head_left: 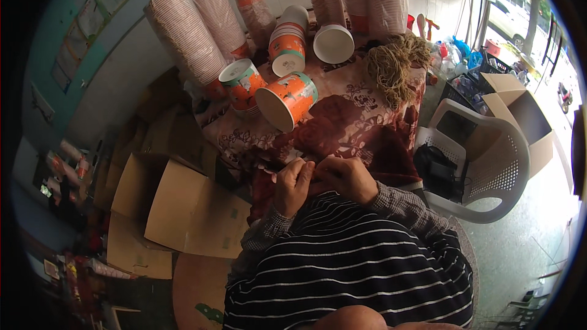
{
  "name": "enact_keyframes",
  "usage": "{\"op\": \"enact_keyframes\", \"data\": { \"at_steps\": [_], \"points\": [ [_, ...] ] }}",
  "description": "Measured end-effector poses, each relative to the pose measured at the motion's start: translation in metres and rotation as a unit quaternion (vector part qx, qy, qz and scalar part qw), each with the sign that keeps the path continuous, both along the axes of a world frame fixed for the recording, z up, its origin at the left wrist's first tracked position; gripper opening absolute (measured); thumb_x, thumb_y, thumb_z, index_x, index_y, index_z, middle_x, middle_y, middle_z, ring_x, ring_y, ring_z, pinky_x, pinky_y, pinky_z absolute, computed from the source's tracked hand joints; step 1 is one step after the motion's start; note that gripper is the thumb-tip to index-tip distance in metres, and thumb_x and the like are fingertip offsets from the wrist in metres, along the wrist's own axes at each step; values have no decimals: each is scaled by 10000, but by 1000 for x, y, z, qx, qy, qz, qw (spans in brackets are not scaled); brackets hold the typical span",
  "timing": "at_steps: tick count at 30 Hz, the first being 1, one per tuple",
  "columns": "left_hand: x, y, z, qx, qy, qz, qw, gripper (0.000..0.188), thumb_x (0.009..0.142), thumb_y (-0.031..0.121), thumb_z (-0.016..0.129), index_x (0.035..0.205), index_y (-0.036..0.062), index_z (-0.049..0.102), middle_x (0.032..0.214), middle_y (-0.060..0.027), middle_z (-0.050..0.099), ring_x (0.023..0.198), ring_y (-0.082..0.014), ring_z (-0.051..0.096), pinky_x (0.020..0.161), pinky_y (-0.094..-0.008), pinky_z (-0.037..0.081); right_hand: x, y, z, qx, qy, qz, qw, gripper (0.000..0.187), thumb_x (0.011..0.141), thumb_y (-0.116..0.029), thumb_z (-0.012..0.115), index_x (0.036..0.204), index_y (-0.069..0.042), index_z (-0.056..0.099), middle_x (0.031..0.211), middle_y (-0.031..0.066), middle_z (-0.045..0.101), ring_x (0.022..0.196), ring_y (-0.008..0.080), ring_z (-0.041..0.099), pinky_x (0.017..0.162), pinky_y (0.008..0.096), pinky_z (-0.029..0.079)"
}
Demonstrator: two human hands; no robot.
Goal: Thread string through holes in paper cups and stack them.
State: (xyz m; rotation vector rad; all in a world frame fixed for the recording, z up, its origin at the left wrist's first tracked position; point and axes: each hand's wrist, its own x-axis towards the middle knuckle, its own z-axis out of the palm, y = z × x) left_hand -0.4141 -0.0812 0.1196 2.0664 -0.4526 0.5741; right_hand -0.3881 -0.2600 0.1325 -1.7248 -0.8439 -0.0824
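Observation:
My left hand (293, 186) and my right hand (351, 178) are close together at the near edge of the table, just in front of my striped apron (361, 241). The fingers of both are closed in a pinch; whatever lies between them is hidden or too small to make out. Beyond them, an orange paper bucket (286, 99) lies on its side on the flowered tablecloth (342, 119). Just left of it stands another orange bucket (241, 82), its white mouth upward. A bundle of tan string (394, 70) rests at the table's right side.
Tall stacks of paper buckets in plastic wrap (186, 33) line the far side of the table. An open cardboard box (189, 208) sits at the left. On the right, a plastic armchair (483, 165) holds a black bag (439, 168), with another cardboard box (520, 110) behind.

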Motion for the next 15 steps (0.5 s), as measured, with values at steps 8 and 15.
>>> {"op": "enact_keyframes", "data": {
  "at_steps": [8, 15],
  "points": [
    [-1, -2, -1, -5, 3, -27, 1000, 52, 920, 46, 535, 906, 8, 503, 819, -105, 528, 694, -217, 525, 650, -312, 441, 0, 0, 0, 10, -1, -34, 999, 130, 851, -97, 652, 935, -19, 593, 733, 108, 630, 654, 165, 640, 578, 287, 497],
    [1, 0, -3, -6, -16, -21, 1000, 65, 880, -7, 560, 922, 7, 513, 859, -106, 532, 779, -234, 543, 710, -320, 450, 9, 3, -11, 33, 24, -11, 999, 130, 849, -97, 648, 937, -21, 590, 705, 55, 603, 622, 124, 594, 553, 260, 468]
  ]
}}
